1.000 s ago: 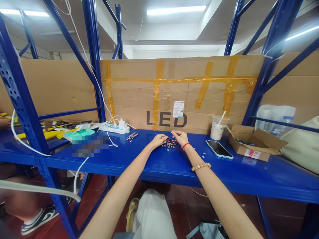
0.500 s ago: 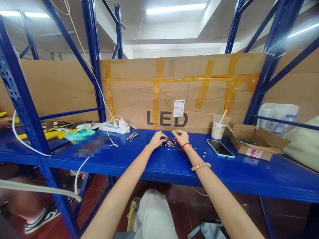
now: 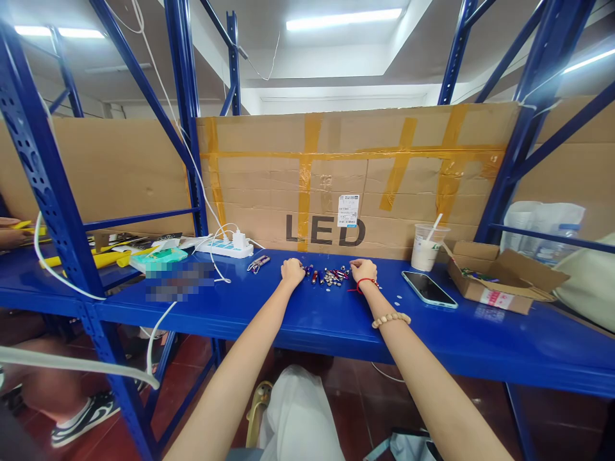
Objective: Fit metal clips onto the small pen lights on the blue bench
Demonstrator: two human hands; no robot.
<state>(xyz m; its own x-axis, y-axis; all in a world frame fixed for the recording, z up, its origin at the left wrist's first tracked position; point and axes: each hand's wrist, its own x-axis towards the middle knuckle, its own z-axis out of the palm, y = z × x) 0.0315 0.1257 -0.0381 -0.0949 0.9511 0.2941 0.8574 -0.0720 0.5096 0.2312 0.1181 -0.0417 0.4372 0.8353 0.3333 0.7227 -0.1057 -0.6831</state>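
On the blue shelf top lies a loose heap of small silver round pieces, too small to name surely. Several short shiny tubes, dark red and blue, lie at its left, and more rest along its right side. My left hand is beside the leftmost tubes, its fingers curled in; what they hold, if anything, is hidden. At the right edge of the heap is my right hand, wearing a red cord, with fingers bent and pressed together. Whatever is between those fingertips cannot be made out.
A phone, a cup with a straw and an open cardboard box stand to the right. Leftward are a bundle of small metallic tubes, a white power strip and cables. Behind rises a cardboard panel.
My hands have moved apart: the left slid leftward off the heap and curled, the right shifted slightly right. More of the tubes and silver pieces now shows between them.
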